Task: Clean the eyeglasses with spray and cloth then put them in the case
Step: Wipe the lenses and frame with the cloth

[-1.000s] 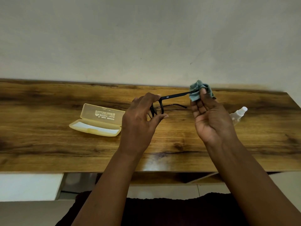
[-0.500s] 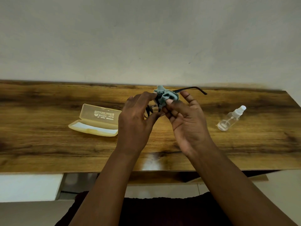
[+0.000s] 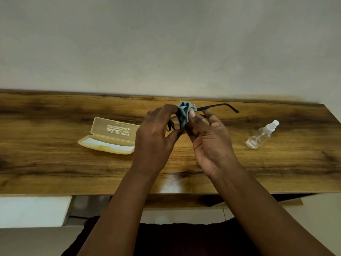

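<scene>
My left hand [image 3: 155, 137] grips the front of the black eyeglasses [image 3: 217, 106] above the middle of the wooden table [image 3: 55, 163]. One temple arm sticks out to the right; the lenses are mostly hidden behind my fingers. My right hand [image 3: 208, 139] pinches a bunched grey-blue cloth [image 3: 184, 111] against the frame near the hinge. The yellowish translucent case [image 3: 108, 135] lies open on the table, left of my left hand. A small clear spray bottle [image 3: 262, 134] lies on its side to the right, apart from both hands.
The table backs onto a plain pale wall [image 3: 166, 43]. Its front edge runs across below my wrists, with a lower shelf [image 3: 184, 200] and a white surface [image 3: 31, 211] beneath. My dark clothing [image 3: 184, 239] fills the bottom of the view.
My right hand slid the cloth leftward along the temple arm from its tip to the frame front. The spray bottle, earlier hidden behind that hand, now shows. My left hand barely moved.
</scene>
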